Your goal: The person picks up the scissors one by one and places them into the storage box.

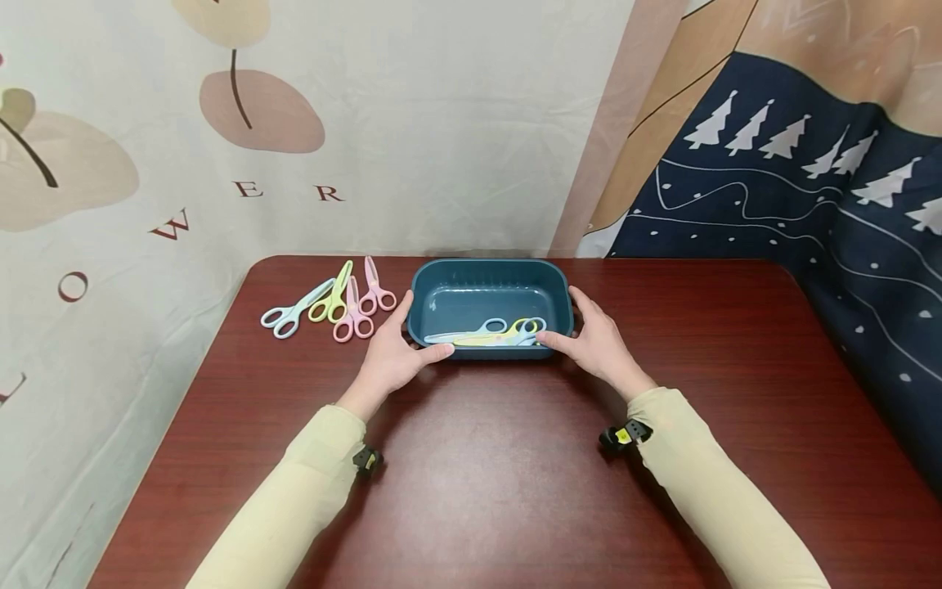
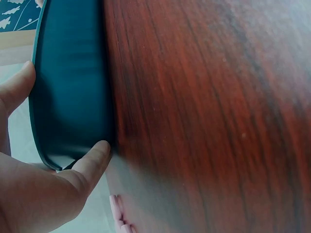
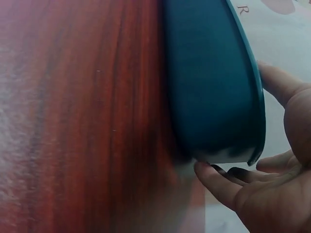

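Note:
A dark teal plastic bin (image 1: 471, 304) stands near the back of the table, with both hands at its ends. My left hand (image 1: 388, 353) holds the left end, its thumb on the front rim and its fingers along the side. At the opposite end my right hand (image 1: 599, 343) grips the bin, thumb over the rim, fingertips low on the wall in the right wrist view. Inside, along the front wall, lie light blue scissors (image 1: 471, 336) and a yellow pair (image 1: 508, 335). Another light blue pair (image 1: 531, 329) overlaps them near the right thumb.
Left of the bin lie light blue scissors (image 1: 294, 311), a yellow-green pair (image 1: 334, 296) and two pink pairs, one nearer (image 1: 353, 312) and one farther back (image 1: 376, 290). The reddish-brown table (image 1: 486, 474) ends against a printed cloth backdrop (image 1: 441, 123).

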Motion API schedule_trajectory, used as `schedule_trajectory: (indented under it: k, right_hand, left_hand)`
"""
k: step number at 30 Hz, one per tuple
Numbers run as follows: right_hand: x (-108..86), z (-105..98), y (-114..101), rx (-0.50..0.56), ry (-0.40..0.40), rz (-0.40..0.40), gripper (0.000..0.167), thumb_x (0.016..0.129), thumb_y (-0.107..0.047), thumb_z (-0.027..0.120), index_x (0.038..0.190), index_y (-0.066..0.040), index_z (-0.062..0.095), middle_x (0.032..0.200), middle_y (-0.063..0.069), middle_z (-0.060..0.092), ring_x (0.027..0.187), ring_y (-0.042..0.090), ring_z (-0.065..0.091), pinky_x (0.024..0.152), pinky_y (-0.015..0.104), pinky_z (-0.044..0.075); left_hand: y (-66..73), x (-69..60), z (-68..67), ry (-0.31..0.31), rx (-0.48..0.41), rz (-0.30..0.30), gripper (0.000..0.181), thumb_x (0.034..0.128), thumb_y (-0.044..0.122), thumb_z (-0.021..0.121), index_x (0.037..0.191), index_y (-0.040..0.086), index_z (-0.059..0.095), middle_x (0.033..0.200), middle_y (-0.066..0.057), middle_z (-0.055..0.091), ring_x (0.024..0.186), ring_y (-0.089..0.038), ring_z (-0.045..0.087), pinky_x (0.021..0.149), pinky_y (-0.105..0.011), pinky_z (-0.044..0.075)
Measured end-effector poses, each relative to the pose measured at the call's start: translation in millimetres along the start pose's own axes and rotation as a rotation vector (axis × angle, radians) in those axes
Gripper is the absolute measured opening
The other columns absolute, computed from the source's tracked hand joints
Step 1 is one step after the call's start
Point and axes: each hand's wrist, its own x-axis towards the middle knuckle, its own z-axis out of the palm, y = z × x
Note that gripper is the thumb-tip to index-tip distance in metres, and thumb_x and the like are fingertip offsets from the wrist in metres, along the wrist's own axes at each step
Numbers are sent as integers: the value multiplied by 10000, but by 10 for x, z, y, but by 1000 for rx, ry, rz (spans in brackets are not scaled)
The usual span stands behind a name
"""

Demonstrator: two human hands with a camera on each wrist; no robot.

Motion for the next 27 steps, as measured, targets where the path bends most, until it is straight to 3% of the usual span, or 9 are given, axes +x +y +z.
schedule_trajectory:
  k: [5, 9, 15, 22, 27]
  right_hand:
    - [-16, 18, 31, 10, -5, -5, 947, 883, -377, 823, 1609, -73, 297, 1436, 204, 554, 1088, 337, 599, 900, 484, 536]
    - [-13, 12, 24, -11, -27, 10, 1026, 870, -407, 831, 1633, -52, 245, 1544, 212, 476, 1231, 360, 559, 1025, 548, 495]
    - [-27, 9, -12, -18, -79, 62, 1098, 883, -429, 813, 1641, 3, 146, 1675, 220, 260, 1470, 393, 371, 1165, 587, 366]
    - [-41, 20, -44, -12, -99, 68, 1099, 896, -442, 797, 1645, -7, 119, 1691, 208, 219, 1524, 398, 291, 1191, 592, 322]
    - [-18, 5, -45, -32, -114, 62, 1095, 898, -430, 796, 1641, 4, 119, 1685, 217, 231, 1503, 391, 327, 1182, 584, 341]
  left_hand:
    - [4, 11, 11, -2, 0, 3, 1127, 814, 328, 891, 1661, 103, 183, 1612, -215, 396, 1413, -323, 480, 1147, -469, 418]
    - [6, 20, 21, 0, 9, 11, 1124, 816, 331, 887, 1660, 98, 184, 1618, -213, 388, 1424, -324, 467, 1160, -469, 402]
    - [-1, 25, 22, -14, 38, 8, 1117, 827, 352, 873, 1661, 93, 176, 1646, -201, 342, 1465, -329, 419, 1189, -475, 364]
    - [5, 6, -1, -4, 35, -3, 1120, 826, 363, 872, 1663, 102, 174, 1616, -227, 382, 1429, -346, 457, 1163, -489, 396]
    - [-5, 17, -4, -8, 33, 10, 1118, 830, 360, 872, 1662, 99, 174, 1627, -223, 366, 1436, -346, 449, 1160, -488, 399]
